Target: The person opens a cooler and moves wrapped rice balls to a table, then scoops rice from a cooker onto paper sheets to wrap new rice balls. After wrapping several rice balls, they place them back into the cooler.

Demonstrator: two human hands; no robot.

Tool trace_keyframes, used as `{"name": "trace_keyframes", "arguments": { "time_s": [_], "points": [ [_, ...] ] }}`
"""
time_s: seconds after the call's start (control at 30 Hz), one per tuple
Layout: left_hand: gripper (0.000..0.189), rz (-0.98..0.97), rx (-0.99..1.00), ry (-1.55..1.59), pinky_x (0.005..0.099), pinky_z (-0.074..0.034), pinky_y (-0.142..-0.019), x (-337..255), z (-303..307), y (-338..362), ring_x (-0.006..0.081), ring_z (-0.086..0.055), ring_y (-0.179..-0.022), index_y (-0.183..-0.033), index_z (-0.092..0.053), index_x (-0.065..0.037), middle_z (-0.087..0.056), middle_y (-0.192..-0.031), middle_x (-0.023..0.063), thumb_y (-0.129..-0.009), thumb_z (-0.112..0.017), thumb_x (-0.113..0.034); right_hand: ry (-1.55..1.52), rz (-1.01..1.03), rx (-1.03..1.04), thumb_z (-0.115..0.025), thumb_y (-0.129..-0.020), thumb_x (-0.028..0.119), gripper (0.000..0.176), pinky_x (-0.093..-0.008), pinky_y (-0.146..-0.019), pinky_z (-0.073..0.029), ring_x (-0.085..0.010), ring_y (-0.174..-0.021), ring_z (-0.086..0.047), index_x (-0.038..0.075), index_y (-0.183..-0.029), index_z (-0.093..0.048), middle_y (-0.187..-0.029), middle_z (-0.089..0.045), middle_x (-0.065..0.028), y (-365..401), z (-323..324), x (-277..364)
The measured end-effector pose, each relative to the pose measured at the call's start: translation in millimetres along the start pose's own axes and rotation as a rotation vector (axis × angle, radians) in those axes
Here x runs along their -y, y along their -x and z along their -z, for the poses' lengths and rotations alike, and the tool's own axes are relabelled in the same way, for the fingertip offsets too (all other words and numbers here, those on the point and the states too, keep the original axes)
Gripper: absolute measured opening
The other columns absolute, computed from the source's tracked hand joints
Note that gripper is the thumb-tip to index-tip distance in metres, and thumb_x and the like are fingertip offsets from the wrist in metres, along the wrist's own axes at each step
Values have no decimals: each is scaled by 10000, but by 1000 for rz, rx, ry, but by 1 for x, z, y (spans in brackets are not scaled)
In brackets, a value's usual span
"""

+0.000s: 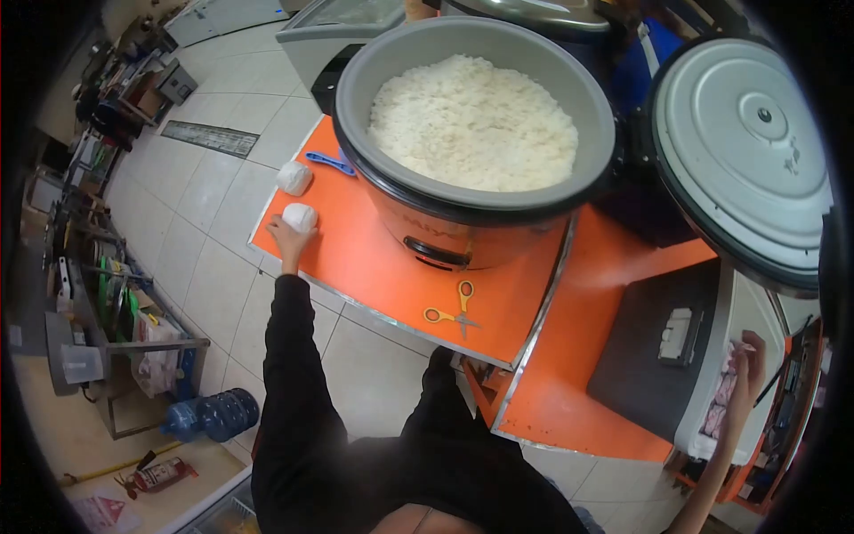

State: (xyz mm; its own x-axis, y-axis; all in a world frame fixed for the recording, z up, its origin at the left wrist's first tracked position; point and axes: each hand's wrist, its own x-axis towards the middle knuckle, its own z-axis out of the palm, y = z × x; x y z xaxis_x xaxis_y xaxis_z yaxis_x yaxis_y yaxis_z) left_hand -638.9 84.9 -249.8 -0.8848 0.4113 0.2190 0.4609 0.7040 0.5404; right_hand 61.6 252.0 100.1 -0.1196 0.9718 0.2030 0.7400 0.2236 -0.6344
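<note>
Rice ball, white and wrapped, lying near the left edge of the orange desk, touched from the near side by the left hand. Fingers laid against the ball's lower side; impossible to tell whether clamped on it or merely resting there. Black sleeve running from that hand back toward the camera.

Second white ball just beyond the first, near it but apart, also on the desk. Blue plastic tool flat on the desk just beside the second ball, close to the foot of the big rice cooker. Cooker open and upright in the middle of the desk, its grey inner pot filled almost to the rim with cooked white rice. Round grey lid swung up to the right of the pot. Scissors with yellow-orange handles flat near the front edge of the desk, in front of the cooker, well apart from both hands.

Right hand far to the right, bare forearm reaching up from below, over a stack of pale pink sheets beside a black box on a lower orange surface. Fingers of that hand curled, too small and blurred to tell whether gripping anything.

Tiled floor to the left, a blue water bottle lying on it beside a metal rack.
</note>
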Motion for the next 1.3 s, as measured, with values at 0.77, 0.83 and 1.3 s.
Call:
{"name": "trace_keyframes", "arguments": {
  "time_s": [0.77,0.83,1.3],
  "points": [
    [830,-943,629,1176,404,-371,-857,-441,144,361,252,-362,-1034,-1134,-235,-199,-283,-1111,92,-526,-794,-111,-792,-532,120,-739,-627,259,688,-314,-817,-454,-196,-942,-560,-33,-1166,-425,-1056,-552,-129,-10,69,-89],
    [751,-717,592,1210,364,-355,-869,-426,126,365,215,-345,-1047,-1135,-247,-167,-283,-1134,88,-576,-741,-79,-586,-651,55,-743,-590,305,764,-334,-792,-458,-219,-951,-549,-33,-1184,-399,-1075,-526,-142,-45,48,-165],
    [494,60,-289,805,371,-357,-891,-175,70,160,245,-385,-1042,-1130,-349,-5,-373,-1118,130,-757,-640,-147,-779,-905,-90,-475,-788,425,540,-384,-969,-306,-254,-1140,-393,93,-1214,-463,-1223,-462,-115,-86,-114,-389]
  ]
}}
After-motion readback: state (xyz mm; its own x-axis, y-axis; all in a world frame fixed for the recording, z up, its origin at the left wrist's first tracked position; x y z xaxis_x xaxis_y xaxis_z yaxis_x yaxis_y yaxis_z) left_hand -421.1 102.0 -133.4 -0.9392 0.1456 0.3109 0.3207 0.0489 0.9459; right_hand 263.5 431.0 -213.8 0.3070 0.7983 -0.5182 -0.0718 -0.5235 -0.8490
